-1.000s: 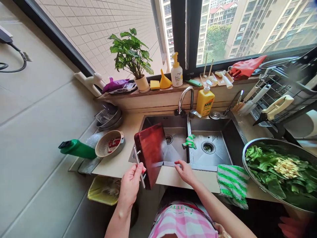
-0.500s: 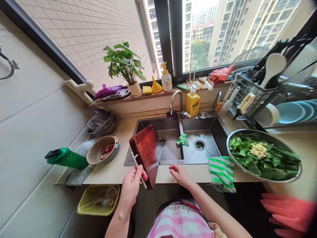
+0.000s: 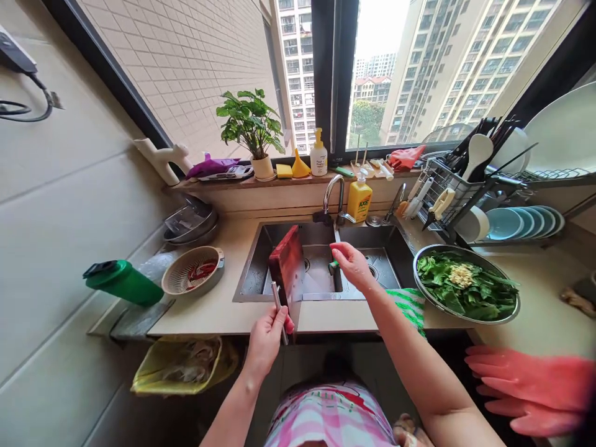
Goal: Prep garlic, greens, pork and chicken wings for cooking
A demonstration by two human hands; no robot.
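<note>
My left hand is closed on the metal handle of a reddish-brown cutting board, which stands tilted on edge over the front of the left sink basin. My right hand is over the divider between the two basins, its fingers at a small green cloth that is mostly hidden behind it. Whether the fingers grip the cloth cannot be made out. The curved faucet rises behind the sink.
Left of the sink are a colander with red chilies and a green bottle. On the right, a bowl of greens sits beside a striped cloth. Pink gloves hang at lower right; a bin is below left.
My right hand has moved forward from the counter edge to the cloth at the divider. My left hand has turned the board more upright and shifted it slightly right. The view has shifted.
</note>
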